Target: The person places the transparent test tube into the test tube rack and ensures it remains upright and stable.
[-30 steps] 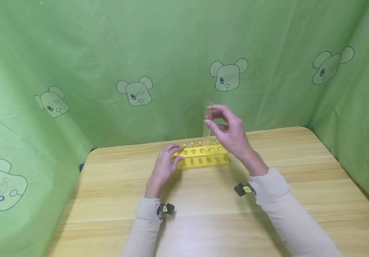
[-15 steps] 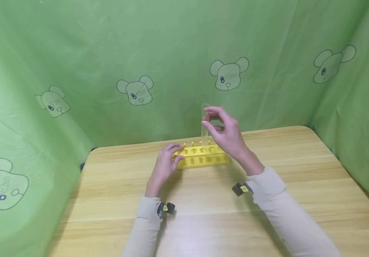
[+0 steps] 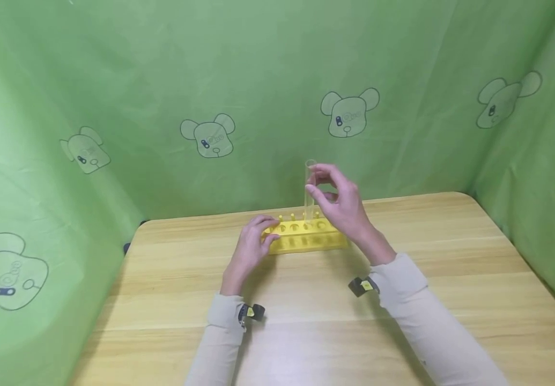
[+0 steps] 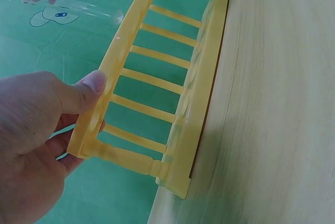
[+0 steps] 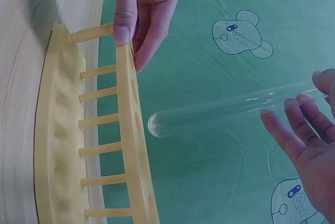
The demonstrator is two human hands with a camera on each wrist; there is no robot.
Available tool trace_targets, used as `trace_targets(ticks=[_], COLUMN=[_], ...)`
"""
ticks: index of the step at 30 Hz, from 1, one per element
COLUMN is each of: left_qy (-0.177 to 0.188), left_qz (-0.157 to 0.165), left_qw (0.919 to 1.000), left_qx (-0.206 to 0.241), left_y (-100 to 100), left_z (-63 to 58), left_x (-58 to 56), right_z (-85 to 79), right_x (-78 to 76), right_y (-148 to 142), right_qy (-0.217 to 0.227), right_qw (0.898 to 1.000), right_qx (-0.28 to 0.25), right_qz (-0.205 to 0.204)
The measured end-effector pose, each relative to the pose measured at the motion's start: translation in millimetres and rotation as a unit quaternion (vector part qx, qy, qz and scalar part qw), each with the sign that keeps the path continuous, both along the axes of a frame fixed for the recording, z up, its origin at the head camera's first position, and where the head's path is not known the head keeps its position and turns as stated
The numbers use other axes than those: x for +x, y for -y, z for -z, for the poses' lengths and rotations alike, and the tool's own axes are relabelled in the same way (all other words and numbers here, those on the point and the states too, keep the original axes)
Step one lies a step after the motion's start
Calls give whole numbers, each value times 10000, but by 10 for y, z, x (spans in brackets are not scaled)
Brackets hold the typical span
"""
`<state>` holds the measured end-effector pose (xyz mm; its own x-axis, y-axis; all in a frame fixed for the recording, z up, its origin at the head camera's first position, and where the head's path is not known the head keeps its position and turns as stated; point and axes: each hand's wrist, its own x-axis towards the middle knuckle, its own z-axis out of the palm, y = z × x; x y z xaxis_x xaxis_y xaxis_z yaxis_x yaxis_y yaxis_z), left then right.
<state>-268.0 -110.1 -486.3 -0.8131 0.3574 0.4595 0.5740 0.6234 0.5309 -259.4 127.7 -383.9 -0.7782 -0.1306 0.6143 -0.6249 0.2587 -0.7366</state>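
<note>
A yellow test tube rack (image 3: 301, 242) with a row of round holes stands on the table, its pegs along the back. My left hand (image 3: 250, 241) grips the rack's left end, thumb in front and fingers over the top, as the left wrist view shows on the top bar (image 4: 121, 41). With fingertips and thumb my right hand (image 3: 342, 201) pinches a clear test tube (image 3: 309, 201) near its upper end. The tube is upright and looks empty. In the right wrist view the rounded bottom of the test tube (image 5: 157, 124) is just above the rack's top bar (image 5: 128, 130), apart from it.
The rack stands near the back edge of the wooden table (image 3: 296, 321). A green curtain (image 3: 267, 69) printed with bear heads hangs behind and at both sides. Each wrist carries a small black camera, the left (image 3: 256, 312) and the right (image 3: 356, 287).
My right hand has moved the test tube slightly left and down, closer over the rack's holes. The left hand keeps its hold on the rack.
</note>
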Motion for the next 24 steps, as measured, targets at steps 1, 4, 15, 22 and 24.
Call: trace_targets(ticks=[1,4,15,22,24], left_qy=[19,57,30,-51,-50], left_qz=[-8,-17,48,62,60], left_qw=[10000,10000,10000,10000,10000], left_qx=[-13,-34,14,-8,-9], left_y=[0,-1,-8,-2,1], left_z=[-1,-6,-18,-19,-16], left_x=[1,4,0,3,2], right_z=[4,10,38,45,50], right_x=[0,4,-15,-10,-11], right_y=[0,-1,0,21,23], right_qy=[10,3,-111,-86,-101], right_qw=[10000,10000,9999,9999,9999], right_qx=[6,18,54,105,128], right_qz=[5,5,4,-37,-33])
